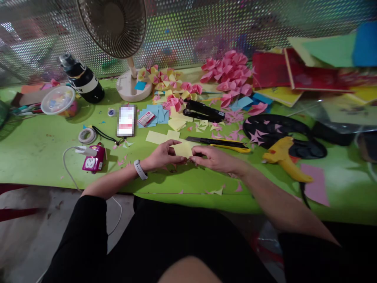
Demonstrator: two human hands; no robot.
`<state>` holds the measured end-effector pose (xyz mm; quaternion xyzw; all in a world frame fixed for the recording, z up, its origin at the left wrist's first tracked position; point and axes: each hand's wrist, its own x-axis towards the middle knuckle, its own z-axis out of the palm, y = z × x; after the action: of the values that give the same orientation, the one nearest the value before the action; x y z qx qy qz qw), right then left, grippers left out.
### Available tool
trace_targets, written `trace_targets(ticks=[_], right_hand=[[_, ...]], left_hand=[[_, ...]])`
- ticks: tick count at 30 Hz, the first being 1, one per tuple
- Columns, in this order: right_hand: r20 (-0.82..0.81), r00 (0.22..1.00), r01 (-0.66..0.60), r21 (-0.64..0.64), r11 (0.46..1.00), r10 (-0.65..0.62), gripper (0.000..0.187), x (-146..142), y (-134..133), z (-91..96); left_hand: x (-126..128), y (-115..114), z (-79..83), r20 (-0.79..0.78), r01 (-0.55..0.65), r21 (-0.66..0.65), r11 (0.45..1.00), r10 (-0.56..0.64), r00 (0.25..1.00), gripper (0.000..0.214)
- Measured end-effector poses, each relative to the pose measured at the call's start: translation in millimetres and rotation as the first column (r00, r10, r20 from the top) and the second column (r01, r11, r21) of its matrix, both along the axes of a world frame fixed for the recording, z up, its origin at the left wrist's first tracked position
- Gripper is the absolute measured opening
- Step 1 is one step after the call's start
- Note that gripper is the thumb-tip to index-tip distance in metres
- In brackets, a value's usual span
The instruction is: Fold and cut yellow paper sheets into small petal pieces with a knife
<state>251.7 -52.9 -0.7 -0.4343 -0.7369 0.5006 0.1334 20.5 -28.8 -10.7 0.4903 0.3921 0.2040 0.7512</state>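
Note:
A small pale yellow paper square (183, 149) is held between both hands above the green table. My left hand (165, 153), with a light watch band at the wrist, grips its left side between thumb and fingers. My right hand (210, 156) pinches the right edge and lower corner. Just beyond the hands lie more pale yellow paper pieces (156, 137) and a box cutter (219, 143) with a yellow and black handle. Farther back is a black stapler (204, 111). Tiny pink and yellow paper scraps are scattered around.
Folded pink paper petals (228, 72) pile up by the mesh wall, near a white fan (129, 84). At left are a phone (126, 121), tape roll (87, 135), magenta power adapter (94, 158) and black bottle (85, 84). A yellow glue gun (284, 157) lies at right.

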Motion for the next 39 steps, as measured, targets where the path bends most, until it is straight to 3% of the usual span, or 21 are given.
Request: trace_targets(ticks=[11,26,32,39], right_hand=[[-0.093,0.978,0.169,-0.171,0.971,-0.187,0.035,11,8,-0.6],[-0.052,0.999,0.000,0.008,1.000,0.001,0.024,-4,-1,9.4],[-0.114,0.991,0.069,0.005,0.998,-0.068,0.024,-1,-1,5.9],[-0.179,0.963,0.195,-0.068,0.979,-0.204,0.030,27,6,7.8]], left_hand=[[-3,8,6.8,0.087,-0.030,-0.037,0.999,0.033,0.996,0.064],[-3,3,11.5,-0.109,0.099,0.050,0.994,-0.093,0.990,0.077],[-4,5,9.5,-0.054,0.073,0.056,0.996,-0.070,0.996,0.069],[-10,14,11.3,0.044,0.019,-0.025,1.000,-0.017,0.999,0.056]])
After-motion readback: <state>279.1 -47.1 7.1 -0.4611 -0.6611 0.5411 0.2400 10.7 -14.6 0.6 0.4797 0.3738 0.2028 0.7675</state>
